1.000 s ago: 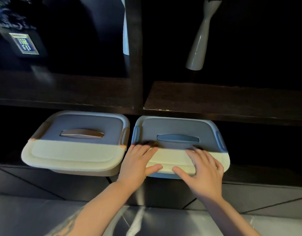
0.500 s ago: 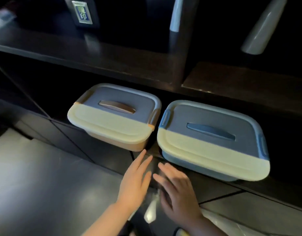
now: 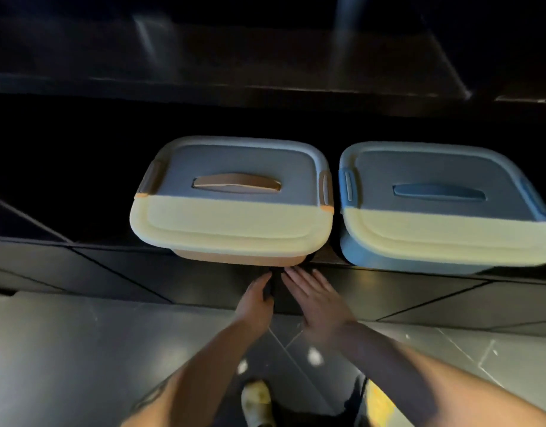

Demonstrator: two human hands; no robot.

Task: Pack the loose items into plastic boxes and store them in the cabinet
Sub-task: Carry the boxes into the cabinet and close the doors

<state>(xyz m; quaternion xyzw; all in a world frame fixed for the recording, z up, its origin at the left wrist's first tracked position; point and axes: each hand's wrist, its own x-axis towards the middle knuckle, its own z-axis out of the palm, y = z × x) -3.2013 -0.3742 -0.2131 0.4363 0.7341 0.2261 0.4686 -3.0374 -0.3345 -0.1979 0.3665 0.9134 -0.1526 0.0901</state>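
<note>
Two lidded plastic boxes stand side by side on the low shelf of the dark cabinet. The left box has a tan base, clips and handle. The right box is blue. Both jut a little over the shelf's front edge. My hands are below them, against the cabinet's lower front panel, touching neither box. My left hand has its fingers bent toward a dark vertical gap; whether it holds anything is unclear. My right hand lies flat with straight fingers just right of that gap.
An upper shelf board runs above the boxes and overhangs them. Glossy grey floor tiles stretch in front of the cabinet. A shoe shows at the bottom middle.
My hands left the blue box's lid, dropped below the shelf and now meet at the lower panel. The view swung left and down; both boxes stayed put.
</note>
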